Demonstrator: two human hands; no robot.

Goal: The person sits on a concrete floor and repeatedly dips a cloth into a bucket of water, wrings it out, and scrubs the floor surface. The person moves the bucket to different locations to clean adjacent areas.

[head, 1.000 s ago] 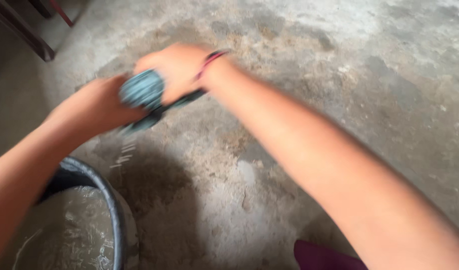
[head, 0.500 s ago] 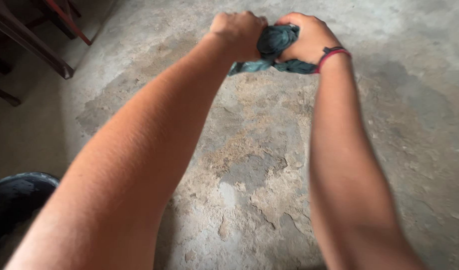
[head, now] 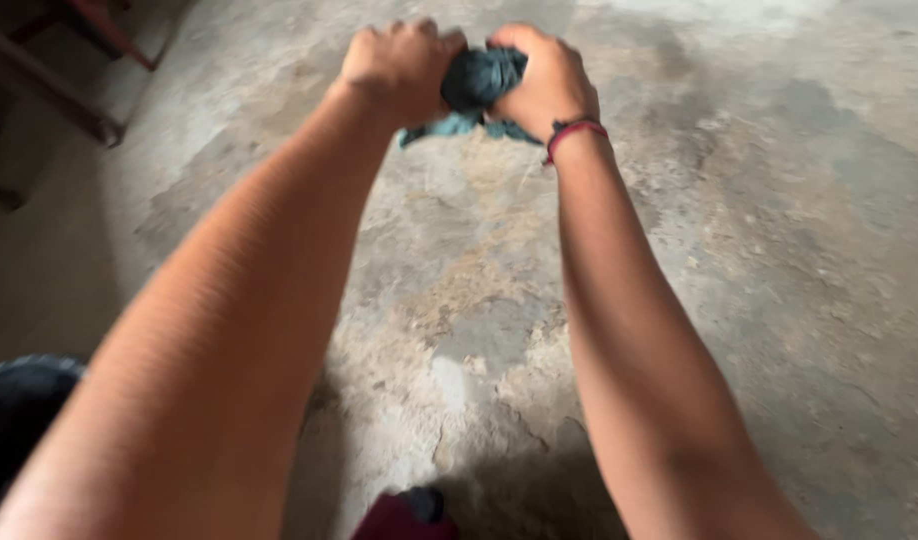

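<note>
Teal cloth [head: 476, 78] bunched between left hand [head: 399, 68] and right hand [head: 545, 84].

The left hand [head: 397, 68] and the right hand [head: 544, 82] sit side by side, far out in front of the person, with a bunched cloth [head: 476, 82] gripped between them and touching both. Loose ends of the cloth hang just below the hands. A cord bracelet [head: 575, 132] circles the right wrist, directly behind that hand. The concrete floor [head: 779, 250] lies beneath the hands and spreads to their right. Furniture legs [head: 49, 90] (blurred) stand well to the left of the left hand. A bucket rim [head: 19, 400] lies far behind the hands, at the left, beside the left forearm.
</note>
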